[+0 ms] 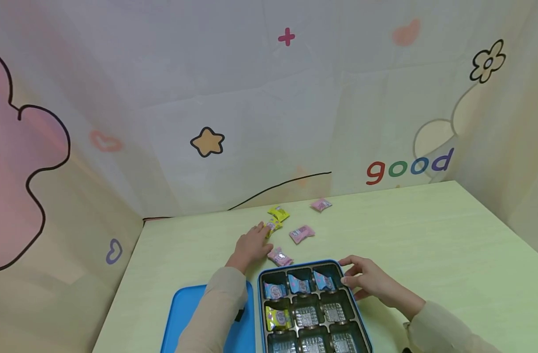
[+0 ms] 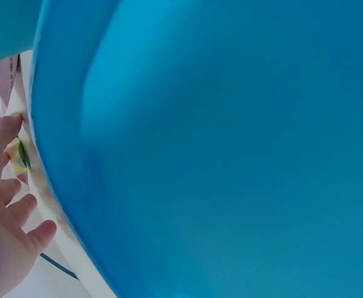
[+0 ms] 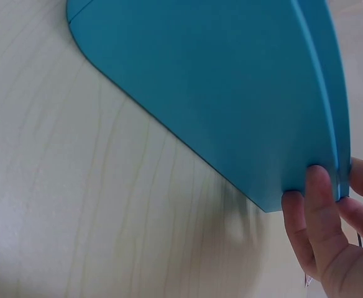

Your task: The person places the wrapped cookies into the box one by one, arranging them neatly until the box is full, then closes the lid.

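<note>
The head view shows you what neither wrist view does: inside the blue box (image 1: 295,265), just left of your right grip (image 1: 370,278), three blue packets (image 1: 275,291) fill the far row, and a boxed yellow packet (image 1: 278,318) sits in the next row's left compartment. Only the right wrist view shows you the smooth outer wall, with that grip narrowly parted and holding the corner between its digits. Your left grip (image 1: 251,246) reaches out, fingers loosely spread, fingertips at the nearer yellow packet (image 1: 274,224) — you can't tell how firmly they touch. A blue surface crowds its wrist view, yellow wrapper showing behind the fingers. A farther yellow packet (image 1: 279,213) lies just beyond that grip, three pink packets (image 1: 302,234) to its right, a blue tray (image 1: 185,314) below its sleeve (image 1: 216,314). The pale worktop (image 1: 405,235) runs under both grips — beyond them stands a printed backdrop (image 1: 251,73) lettered "good".
</note>
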Available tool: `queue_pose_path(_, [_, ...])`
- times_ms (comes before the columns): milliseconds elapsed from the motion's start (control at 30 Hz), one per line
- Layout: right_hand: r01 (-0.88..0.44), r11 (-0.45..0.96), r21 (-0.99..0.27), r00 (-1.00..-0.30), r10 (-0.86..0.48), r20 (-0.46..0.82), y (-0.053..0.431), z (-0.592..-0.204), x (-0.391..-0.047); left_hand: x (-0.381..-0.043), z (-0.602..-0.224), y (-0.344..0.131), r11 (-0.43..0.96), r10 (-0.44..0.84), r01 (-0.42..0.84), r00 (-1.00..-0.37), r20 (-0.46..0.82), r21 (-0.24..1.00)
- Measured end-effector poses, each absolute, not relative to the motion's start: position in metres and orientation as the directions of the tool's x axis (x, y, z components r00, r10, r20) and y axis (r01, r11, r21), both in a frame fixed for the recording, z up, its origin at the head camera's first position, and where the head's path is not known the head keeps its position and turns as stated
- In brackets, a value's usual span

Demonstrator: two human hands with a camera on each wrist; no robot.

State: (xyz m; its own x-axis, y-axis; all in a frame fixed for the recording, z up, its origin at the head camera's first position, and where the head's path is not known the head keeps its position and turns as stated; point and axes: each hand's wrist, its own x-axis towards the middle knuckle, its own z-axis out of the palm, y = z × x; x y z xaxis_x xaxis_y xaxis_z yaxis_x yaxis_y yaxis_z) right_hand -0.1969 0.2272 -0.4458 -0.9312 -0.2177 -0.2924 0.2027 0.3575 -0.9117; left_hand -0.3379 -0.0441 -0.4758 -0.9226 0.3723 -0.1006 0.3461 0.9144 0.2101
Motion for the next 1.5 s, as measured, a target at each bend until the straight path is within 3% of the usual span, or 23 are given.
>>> queue_pose_path(433, [0.203,0.329,-0.922,-0.925,-0.246,-0.291,0.223,-0.447,-0.194,-0.339,-0.486,-0.042,0.899,0.310,0.290,-0.951,-0.010,0.328])
queue_pose_path(1167, [0.205,0.351,-0.914,-0.927,-0.230,-0.297,0.224,-0.444,-0.194,-0.346,-0.488,-0.039,0.941,0.238,0.239,-0.971,0.034,0.240])
queue_pose_path(1500, [0.196,0.363,-0.911,-0.932,-0.219,-0.288,0.226,-0.444,-0.195,-0.340,-0.480,-0.043,0.916,0.348,0.364,-0.930,0.121,0.168])
